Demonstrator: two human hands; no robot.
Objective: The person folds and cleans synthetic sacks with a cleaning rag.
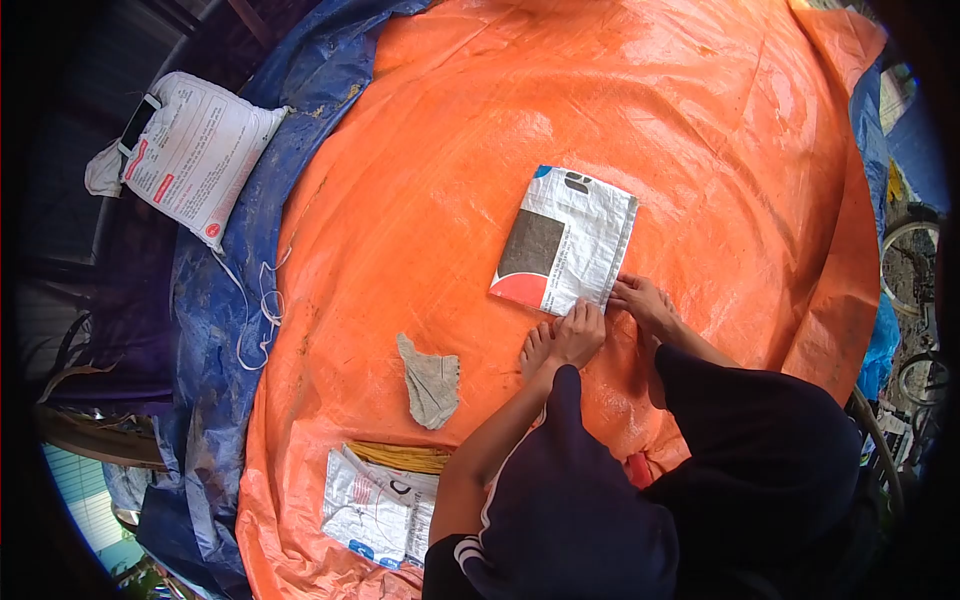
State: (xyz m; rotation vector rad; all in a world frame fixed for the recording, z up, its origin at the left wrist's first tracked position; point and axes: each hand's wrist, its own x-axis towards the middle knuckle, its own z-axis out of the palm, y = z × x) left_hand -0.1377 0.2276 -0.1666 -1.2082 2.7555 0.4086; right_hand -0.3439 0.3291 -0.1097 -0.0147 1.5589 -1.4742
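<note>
A white woven plastic sack [588,242], printed in black, red and blue, lies folded flat on an orange tarp [430,240]. My left hand [580,332] is closed on its near edge, fingertips over the printed side. At the near right corner, my right hand [646,304] has its fingers bent around the edge, partly hidden from above. My bare foot [537,346] shows just beside my left hand, close to the sack.
A grey cloth scrap [430,384] lies left of my forearm. Nearer me are folded white sacks [368,510] and a bundle of yellow strips [400,457]. A filled white bag [200,150] rests on a blue tarp [205,330] with loose white string [268,310]. Bicycle wheels [912,262] stand at the right.
</note>
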